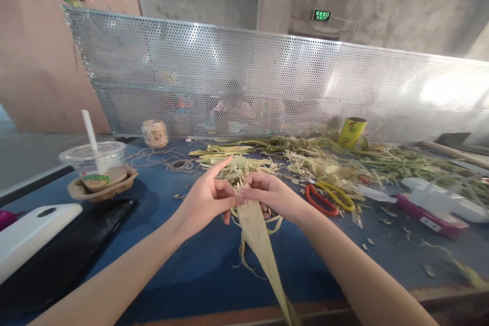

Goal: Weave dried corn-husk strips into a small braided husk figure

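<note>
A long pale strip, like a dried corn husk, hangs from my fingers toward the table's front edge. My left hand pinches its upper end between thumb and a bent finger, the index finger pointing up and away. From the other side my right hand closes thumb and fingers on the same end, the fingertips of both hands meeting. Below and behind the hands, thin curled fibres and a bundle of dry plant pieces lie partly hidden by them.
Scissors with red and yellow handles lie at right, near a purple-and-white device. A yellow-green tube stands behind among dried leaves. At left are a lidded cup, twine, a white object and a dark tablet-like slab. A perforated metal screen borders the back.
</note>
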`<state>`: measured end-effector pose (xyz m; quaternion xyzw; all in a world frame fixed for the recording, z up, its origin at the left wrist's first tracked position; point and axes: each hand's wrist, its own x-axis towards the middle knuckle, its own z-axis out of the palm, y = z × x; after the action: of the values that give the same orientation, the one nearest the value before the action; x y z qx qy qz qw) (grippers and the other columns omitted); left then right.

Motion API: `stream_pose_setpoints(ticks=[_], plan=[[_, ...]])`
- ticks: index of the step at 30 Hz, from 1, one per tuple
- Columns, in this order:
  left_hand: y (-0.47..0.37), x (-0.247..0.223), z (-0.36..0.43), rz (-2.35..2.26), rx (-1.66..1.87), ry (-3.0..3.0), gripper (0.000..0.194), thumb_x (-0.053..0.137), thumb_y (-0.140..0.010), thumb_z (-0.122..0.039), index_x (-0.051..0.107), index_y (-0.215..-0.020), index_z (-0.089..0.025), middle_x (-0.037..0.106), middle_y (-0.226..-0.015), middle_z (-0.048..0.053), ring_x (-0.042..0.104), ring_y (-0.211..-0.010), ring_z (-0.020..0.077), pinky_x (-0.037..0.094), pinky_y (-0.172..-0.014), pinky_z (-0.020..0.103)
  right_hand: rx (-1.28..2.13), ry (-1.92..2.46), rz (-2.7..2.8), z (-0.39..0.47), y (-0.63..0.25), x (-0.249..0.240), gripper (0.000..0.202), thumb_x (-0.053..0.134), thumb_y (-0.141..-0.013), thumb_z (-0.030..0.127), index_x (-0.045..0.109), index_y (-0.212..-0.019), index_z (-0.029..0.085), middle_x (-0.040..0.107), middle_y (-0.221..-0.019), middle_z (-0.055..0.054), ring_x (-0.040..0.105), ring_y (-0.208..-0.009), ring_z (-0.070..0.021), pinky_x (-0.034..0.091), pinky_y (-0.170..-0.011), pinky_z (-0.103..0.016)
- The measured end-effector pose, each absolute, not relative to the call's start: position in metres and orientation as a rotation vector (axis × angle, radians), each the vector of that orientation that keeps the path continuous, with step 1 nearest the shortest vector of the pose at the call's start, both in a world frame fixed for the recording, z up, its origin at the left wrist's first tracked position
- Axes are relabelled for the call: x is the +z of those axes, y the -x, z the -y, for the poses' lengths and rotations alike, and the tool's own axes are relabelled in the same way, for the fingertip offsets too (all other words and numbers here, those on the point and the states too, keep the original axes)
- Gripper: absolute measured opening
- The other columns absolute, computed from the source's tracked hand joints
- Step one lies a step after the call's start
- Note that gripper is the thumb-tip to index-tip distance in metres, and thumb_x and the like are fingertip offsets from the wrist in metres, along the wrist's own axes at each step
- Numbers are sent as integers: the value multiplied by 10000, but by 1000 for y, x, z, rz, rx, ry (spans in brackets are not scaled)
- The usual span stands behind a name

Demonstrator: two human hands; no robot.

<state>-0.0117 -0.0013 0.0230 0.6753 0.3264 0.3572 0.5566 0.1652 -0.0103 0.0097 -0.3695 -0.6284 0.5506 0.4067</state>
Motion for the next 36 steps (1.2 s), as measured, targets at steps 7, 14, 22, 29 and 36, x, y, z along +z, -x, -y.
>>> stream_pose_setpoints(ticks=[7, 14, 22, 29, 36], plan=[[12, 28, 6, -827, 819, -1674, 888, 664, -748, -290, 102, -1434, -242, 587, -657, -71, 547, -445, 94, 458, -480, 244, 1377, 1103, 1672, 14, -167, 16, 234, 547, -816, 361, 474, -697, 173, 408, -494, 88, 344, -360, -25, 280, -302, -125], [11, 24, 6, -857, 797, -1715, 875, 665, -735, -266, 129, -1426, -260, 556, -655, -83, 553, -455, 99, 467, -486, 249, 1240, 1147, 1729, 15, -164, 16, 231, 557, -792, 331, 498, -643, 164, 355, -461, 94, 334, -380, -27, 303, -313, -118], [9, 12, 0, -832, 974, -1699, 939, 669, -717, -207, 76, -1444, -232, 539, -608, -90, 553, -510, 106, 480, -535, 255, 1177, 1122, 1593, 13, -156, 9, 160, 533, -765, 236, 488, -626, 171, 395, -446, 89, 345, -364, -33, 306, -301, -123], [12, 16, 2, -805, 845, -1626, 1035, 706, -700, -274, -16, -1442, -244, 610, -768, -44, 556, -503, 99, 463, -524, 268, 1234, 1087, 1560, 9, -160, 9, 203, 524, -798, 316, 463, -659, 182, 403, -439, 97, 336, -336, -32, 285, -298, -133], [12, 18, 1, -820, 874, -1624, 880, 634, -766, -321, 78, -1440, -215, 606, -728, -42, 552, -502, 102, 453, -543, 270, 1261, 1038, 1604, 8, -162, 9, 283, 554, -787, 415, 455, -659, 182, 423, -444, 93, 332, -332, -30, 260, -305, -146]])
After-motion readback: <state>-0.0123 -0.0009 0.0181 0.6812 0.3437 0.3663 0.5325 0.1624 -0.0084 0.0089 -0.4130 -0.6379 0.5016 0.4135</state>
